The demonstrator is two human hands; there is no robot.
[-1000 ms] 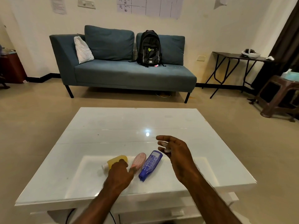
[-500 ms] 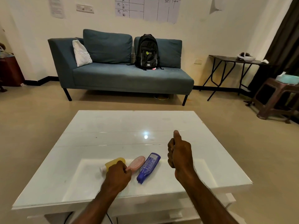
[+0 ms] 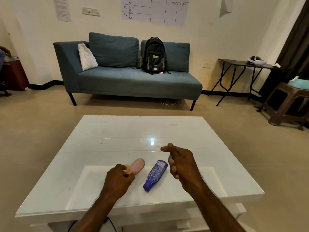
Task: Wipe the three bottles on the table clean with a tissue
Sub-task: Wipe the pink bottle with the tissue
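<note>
— Hands? Left hand (image 3: 119, 179) is curled over the pink bottle's (image 3: 137, 165) near end, hiding most of the yellow bottle (image 3: 127, 167).
— And rightward?
— Blue bottle (image 3: 155, 174) lies flat on the white table (image 3: 117, 131); right hand (image 3: 182, 163) hovers beside it, fingers loosely bent, a white scrap (image 3: 170, 159) barely visible inside.

The room is evenly and fairly dimly lit with a warm, yellowish cast on the wall (image 3: 209, 39) and floor (image 3: 38, 124). A small bright glare spot sits on the glossy white table (image 3: 117, 131) just beyond its centre, mirroring an overhead lamp; a paler reflected patch spreads toward the near edge. Shadows are soft, darkest under the sofa (image 3: 133, 84). Wide-angle distortion bends the curtain (image 3: 296, 41) at the right edge and stretches the corners. Focus is slightly soft; writing on the wall chart (image 3: 155, 9) is unreadable.
</note>
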